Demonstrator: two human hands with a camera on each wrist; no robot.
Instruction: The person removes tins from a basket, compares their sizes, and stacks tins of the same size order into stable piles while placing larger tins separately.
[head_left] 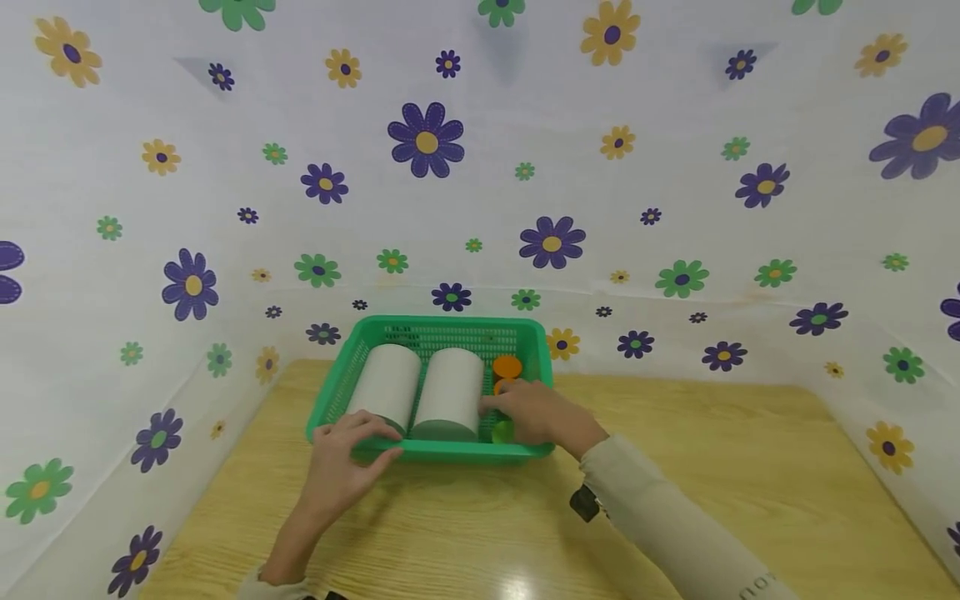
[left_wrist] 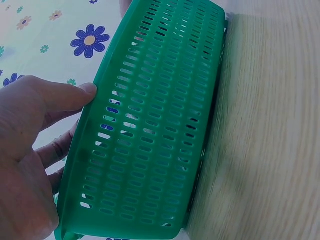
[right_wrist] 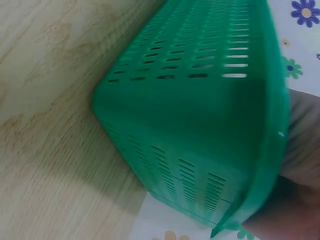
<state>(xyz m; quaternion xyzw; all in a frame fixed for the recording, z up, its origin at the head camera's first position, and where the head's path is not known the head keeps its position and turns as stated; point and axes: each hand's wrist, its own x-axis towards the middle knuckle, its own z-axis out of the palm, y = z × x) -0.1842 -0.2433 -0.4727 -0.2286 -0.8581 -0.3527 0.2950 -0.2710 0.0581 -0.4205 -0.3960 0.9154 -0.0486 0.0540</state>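
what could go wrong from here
The right hand reaches in beside a white cylinder and might nudge it. The orange pieces lie right by that hand and could get knocked. The left hand touches the basket at its near side, so a push might slide it.

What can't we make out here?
- Head: right hand partly covers the orange pieces and green piece; full shapes and any grip hidden.
- Right wrist: basket wall hides the fingertips.
- Left wrist: basket wall hides most of its contents.
- Head: lettering on right sleeve too small and blurred to read surely.
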